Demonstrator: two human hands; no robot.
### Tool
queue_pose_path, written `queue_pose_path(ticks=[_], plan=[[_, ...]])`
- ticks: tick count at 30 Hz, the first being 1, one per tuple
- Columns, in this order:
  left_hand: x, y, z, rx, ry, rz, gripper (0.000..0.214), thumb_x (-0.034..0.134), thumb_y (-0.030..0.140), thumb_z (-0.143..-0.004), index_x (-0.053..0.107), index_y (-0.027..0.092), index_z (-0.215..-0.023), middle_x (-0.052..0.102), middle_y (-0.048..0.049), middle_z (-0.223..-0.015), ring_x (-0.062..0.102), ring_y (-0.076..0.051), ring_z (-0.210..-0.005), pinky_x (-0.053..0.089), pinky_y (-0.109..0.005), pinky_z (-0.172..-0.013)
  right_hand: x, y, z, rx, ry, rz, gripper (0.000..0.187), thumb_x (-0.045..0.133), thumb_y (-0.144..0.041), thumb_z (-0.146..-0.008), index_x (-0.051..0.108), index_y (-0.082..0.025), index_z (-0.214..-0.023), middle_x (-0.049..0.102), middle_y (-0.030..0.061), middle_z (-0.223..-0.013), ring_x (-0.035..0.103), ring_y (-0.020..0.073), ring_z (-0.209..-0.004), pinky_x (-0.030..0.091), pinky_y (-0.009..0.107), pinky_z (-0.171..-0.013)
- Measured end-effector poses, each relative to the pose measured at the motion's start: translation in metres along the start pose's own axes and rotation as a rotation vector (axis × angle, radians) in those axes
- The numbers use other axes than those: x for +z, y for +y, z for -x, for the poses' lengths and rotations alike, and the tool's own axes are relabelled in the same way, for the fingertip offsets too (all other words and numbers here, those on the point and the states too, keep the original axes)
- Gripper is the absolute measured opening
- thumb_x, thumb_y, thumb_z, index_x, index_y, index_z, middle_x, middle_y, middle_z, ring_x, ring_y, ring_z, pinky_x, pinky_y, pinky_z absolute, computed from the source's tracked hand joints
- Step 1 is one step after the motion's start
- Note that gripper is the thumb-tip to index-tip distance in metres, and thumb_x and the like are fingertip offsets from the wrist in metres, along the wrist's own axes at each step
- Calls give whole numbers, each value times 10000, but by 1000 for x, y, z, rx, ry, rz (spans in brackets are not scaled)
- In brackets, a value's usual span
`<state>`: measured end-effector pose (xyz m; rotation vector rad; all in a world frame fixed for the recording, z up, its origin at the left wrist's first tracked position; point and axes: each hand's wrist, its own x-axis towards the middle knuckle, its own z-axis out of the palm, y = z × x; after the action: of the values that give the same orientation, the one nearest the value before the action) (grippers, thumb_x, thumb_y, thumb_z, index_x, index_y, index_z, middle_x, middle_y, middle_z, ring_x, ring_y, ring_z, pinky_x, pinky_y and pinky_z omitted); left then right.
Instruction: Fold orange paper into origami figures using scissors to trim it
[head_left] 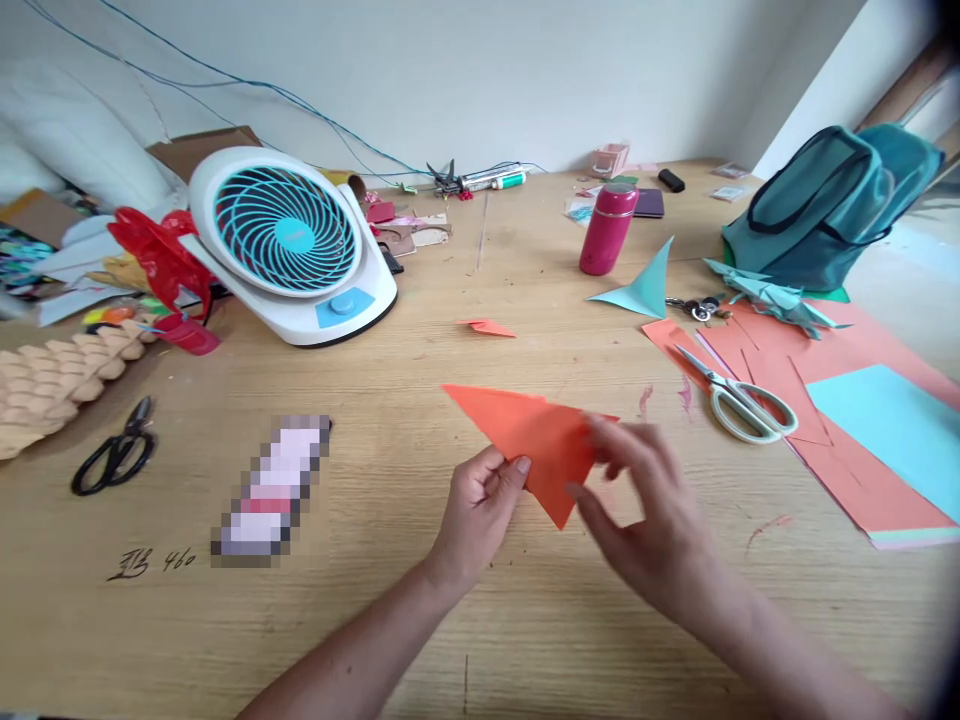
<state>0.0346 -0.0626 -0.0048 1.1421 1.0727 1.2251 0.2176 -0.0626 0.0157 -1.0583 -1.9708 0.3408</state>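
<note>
Pinches folded orange paper [544, 435] low in left hand [476, 515], long tip leftward; spreads right hand [656, 520], unclenched, at paper's right side.

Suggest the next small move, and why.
Perhaps the right hand should pinch the right side of the held orange paper: that hand's fingers stand apart there, while only the left hand seems to grip the paper, at its lower left edge.

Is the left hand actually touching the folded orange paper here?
Touching. The head view shows the left hand gripping the folded orange paper, its thumb lying over the paper's lower left edge.
</note>
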Motion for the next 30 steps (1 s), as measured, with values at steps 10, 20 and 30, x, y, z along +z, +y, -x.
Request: queue_pose_path(ticks=[10,20,30], plan=[[3,-18,3,-104,-181,107,291,676,410,-897,730,165,-1045,743,-78,-995,681,-196,-895,523,-318,-859,9,33,4,737,-272,-659,403,764,-519,-819,687,-227,-1086,746,69,-990,695,238,-856,588,326,-723],[-3,-24,-17,-174,-194,-69,372,663,499,-878,709,142,-784,689,-32,-751,584,-152,-687,456,-267,-654,24,43,8,872,-200,-836,407,860,-516,-699,754,-220,-958,779,59,-914,718,256,-837,591,366,-778],[-15,-25,-15,-140,-280,-125,290,603,406,-955,737,151,-993,713,-49,-871,619,-159,-778,495,-256,-728,20,38,-2,944,-264,-935,336,891,-403,-670,714,-204,-874,721,5,-816,636,155,-716,507,263,-660]])
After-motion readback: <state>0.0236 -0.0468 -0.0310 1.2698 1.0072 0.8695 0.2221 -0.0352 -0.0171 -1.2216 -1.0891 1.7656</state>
